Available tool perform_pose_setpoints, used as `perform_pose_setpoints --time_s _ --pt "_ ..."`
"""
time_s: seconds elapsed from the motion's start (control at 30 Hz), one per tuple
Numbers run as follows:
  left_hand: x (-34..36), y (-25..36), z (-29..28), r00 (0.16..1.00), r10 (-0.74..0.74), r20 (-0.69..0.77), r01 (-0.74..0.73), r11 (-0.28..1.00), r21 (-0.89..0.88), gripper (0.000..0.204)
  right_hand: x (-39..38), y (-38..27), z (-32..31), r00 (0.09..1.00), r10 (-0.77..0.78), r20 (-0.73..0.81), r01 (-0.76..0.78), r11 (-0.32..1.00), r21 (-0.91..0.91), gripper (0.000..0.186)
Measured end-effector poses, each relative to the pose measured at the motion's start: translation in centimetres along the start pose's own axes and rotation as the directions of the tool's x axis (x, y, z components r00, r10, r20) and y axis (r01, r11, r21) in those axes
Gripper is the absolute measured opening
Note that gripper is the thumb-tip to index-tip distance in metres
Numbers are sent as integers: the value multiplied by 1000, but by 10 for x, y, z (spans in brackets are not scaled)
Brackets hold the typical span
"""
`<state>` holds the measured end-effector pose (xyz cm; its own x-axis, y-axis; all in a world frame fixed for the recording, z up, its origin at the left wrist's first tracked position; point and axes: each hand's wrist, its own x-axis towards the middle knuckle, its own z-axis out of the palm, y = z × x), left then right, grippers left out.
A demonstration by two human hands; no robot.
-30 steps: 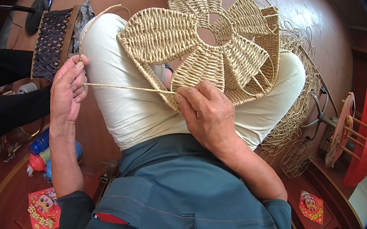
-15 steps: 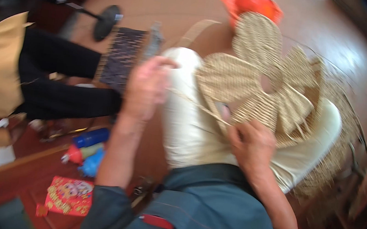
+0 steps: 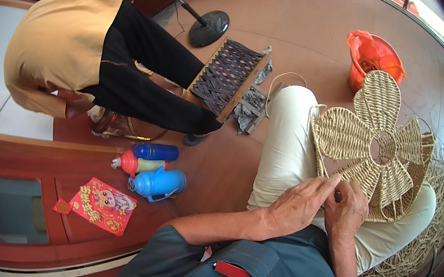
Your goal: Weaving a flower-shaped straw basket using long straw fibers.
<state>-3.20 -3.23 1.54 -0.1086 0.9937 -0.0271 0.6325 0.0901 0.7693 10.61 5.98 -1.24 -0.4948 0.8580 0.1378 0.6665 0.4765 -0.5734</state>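
Note:
A woven straw piece (image 3: 342, 136) with broad petals around a round hole rests on my thighs, its outer rim bent up at the right. My left hand (image 3: 303, 202) reaches across to its near edge, thumb and forefinger pinched together. Right against it, my right hand (image 3: 349, 205) is closed with curled fingers at the same edge. Both pinch a thin straw cord, mostly hidden by the fingers now. Between the left petal and my hands, part of the rim frames an open gap.
Loose straw cord (image 3: 414, 253) lies heaped at the right. A red bucket (image 3: 385, 54) with an orange bag stands beyond the weave. To the left, a person in a yellow top (image 3: 69, 40) bends over beside a strap-woven stool (image 3: 227, 77), a fan base (image 3: 209, 28) and flasks (image 3: 159, 183).
My left hand, drawn away to the left with a taut cord, has come back beside my right hand. The view has swung left, bringing the person and the flasks further in.

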Motion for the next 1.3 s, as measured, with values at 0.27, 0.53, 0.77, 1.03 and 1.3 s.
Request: perform_pose_setpoints --time_s 0.27,0.53,0.77,1.03,1.3 --pt "27 5 -6 990 -1 144 -6 999 43 64 -1 1 -4 1000 -30 -9 30 999 -24 20" --pt "35 -8 -15 994 -25 110 30 999 -41 49 0 4 8 1000 -24 -2 24 1000 -6 15" --pt "40 -10 -17 973 -11 232 37 994 -106 63 -4 5 0 993 -71 -92 74 997 37 16" --pt "64 -21 -17 696 -279 662 640 660 -393 71 -21 5 -15 995 -104 0 104 991 79 12" --pt "89 -5 -32 649 -343 679 738 502 -451 73 -10 11 -21 998 10 65 -29 957 290 17"
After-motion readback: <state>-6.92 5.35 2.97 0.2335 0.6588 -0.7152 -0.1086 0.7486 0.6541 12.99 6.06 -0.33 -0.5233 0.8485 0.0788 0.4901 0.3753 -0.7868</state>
